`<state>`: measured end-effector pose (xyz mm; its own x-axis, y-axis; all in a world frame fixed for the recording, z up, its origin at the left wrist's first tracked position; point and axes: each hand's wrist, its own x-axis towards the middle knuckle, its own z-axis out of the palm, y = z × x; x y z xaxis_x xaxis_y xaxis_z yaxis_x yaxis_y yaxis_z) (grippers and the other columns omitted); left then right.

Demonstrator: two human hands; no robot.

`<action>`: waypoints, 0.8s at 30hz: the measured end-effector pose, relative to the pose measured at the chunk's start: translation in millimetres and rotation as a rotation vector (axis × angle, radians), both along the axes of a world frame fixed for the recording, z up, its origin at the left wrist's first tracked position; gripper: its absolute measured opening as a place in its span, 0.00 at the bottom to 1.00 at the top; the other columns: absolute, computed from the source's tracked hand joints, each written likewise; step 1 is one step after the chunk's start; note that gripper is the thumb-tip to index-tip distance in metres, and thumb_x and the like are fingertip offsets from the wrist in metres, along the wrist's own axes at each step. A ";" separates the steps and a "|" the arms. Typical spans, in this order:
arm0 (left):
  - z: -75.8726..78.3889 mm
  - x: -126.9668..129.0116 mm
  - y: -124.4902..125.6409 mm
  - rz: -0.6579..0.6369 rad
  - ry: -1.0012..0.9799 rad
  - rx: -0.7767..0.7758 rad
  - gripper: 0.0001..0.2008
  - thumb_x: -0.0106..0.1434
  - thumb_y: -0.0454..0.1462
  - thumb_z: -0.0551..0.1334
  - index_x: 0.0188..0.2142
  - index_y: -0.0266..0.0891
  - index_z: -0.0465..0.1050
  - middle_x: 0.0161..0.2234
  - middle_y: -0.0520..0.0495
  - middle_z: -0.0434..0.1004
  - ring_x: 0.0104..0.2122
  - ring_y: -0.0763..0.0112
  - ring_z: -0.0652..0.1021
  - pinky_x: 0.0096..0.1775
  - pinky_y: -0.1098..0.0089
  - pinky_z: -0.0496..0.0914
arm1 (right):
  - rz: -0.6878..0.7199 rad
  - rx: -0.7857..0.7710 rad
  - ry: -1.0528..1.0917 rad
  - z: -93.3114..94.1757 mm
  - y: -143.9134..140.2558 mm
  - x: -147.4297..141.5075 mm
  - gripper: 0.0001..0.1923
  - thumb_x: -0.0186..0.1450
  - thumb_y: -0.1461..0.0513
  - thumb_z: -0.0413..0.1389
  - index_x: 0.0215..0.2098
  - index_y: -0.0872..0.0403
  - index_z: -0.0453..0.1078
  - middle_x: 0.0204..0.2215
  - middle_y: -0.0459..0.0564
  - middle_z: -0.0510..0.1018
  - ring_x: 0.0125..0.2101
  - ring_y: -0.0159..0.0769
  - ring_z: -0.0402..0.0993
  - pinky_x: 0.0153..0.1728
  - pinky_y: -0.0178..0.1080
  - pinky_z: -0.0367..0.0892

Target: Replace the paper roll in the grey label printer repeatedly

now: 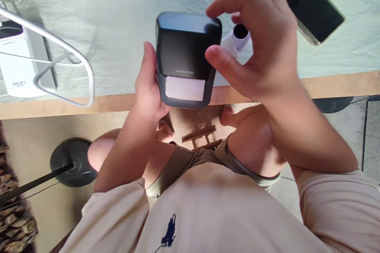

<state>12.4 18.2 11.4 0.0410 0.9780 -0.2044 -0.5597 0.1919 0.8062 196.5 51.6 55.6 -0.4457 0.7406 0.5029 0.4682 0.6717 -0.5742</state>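
My left hand (148, 89) is closed around the left side of a black label printer (185, 51), its thumb along the edge and the other fingers hidden beneath. Pale lettering marks the printer's dark lid, and a strip of white label paper (185, 88) shows in the slot below it. At the printer's upper right hovers my right hand (255, 35), fingers curved and thumb apart, with nothing seen between them. Its thumb tip overlaps the lid's right edge; I cannot tell whether it touches. Behind this hand, a white paper roll (233, 43) with a dark core lies on the cloth.
A black-screened phone (311, 4) lies at the upper right of the cloth-covered table (118, 19). On the left are a white boxy device (22, 63) and a looped white cable (89, 75). The wooden table edge (59, 107) runs across, above a round black stand base (73, 162).
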 end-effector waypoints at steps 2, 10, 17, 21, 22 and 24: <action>-3.0 -1.4 2.3 0.018 0.023 -0.023 0.24 0.76 0.51 0.49 0.50 0.42 0.78 0.46 0.44 0.82 0.64 0.59 0.73 0.59 0.62 0.76 | -0.001 -0.065 0.004 0.2 -0.5 2.4 0.20 0.69 0.53 0.53 0.53 0.56 0.71 0.54 0.55 0.78 0.57 0.39 0.74 0.58 0.43 0.71; -11.0 -6.2 7.6 0.060 -0.010 -0.012 0.18 0.76 0.40 0.51 0.40 0.36 0.79 0.41 0.43 0.83 0.61 0.59 0.75 0.63 0.63 0.74 | 0.038 -0.165 -0.030 -3.4 -4.4 2.2 0.23 0.63 0.54 0.58 0.56 0.43 0.65 0.56 0.44 0.77 0.55 0.36 0.78 0.58 0.40 0.75; -3.8 -0.7 2.6 0.043 -0.012 -0.006 0.20 0.71 0.52 0.57 0.44 0.40 0.77 0.46 0.44 0.80 0.68 0.52 0.70 0.60 0.55 0.76 | -0.189 0.085 -0.037 4.0 -7.6 0.9 0.19 0.65 0.47 0.58 0.47 0.50 0.72 0.36 0.48 0.76 0.38 0.36 0.76 0.36 0.39 0.69; -4.7 1.3 0.0 -0.041 0.010 0.028 0.17 0.68 0.48 0.62 0.48 0.40 0.78 0.47 0.41 0.80 0.69 0.50 0.69 0.60 0.54 0.76 | -0.222 0.081 0.213 -4.3 -0.3 -4.4 0.09 0.71 0.56 0.52 0.40 0.52 0.70 0.21 0.41 0.58 0.22 0.26 0.62 0.29 0.37 0.60; -5.6 1.2 -0.2 -0.060 0.011 0.040 0.17 0.68 0.47 0.62 0.48 0.39 0.79 0.47 0.40 0.81 0.68 0.50 0.69 0.61 0.54 0.76 | -0.224 0.072 0.289 -5.6 1.5 -5.5 0.09 0.72 0.57 0.52 0.37 0.53 0.68 0.23 0.42 0.59 0.23 0.25 0.64 0.29 0.36 0.61; -7.4 0.5 0.0 -0.102 0.000 0.064 0.16 0.69 0.47 0.62 0.47 0.38 0.79 0.47 0.39 0.81 0.67 0.50 0.71 0.60 0.54 0.76 | -0.219 0.080 0.342 -5.7 3.2 -5.9 0.07 0.72 0.59 0.51 0.36 0.53 0.66 0.30 0.43 0.66 0.30 0.25 0.72 0.30 0.34 0.65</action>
<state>13.0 18.2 4.0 0.1409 0.9798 -0.1421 -0.5398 0.1964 0.8186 190.6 54.8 49.9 -0.0791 0.7519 0.6545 0.3962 0.6262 -0.6715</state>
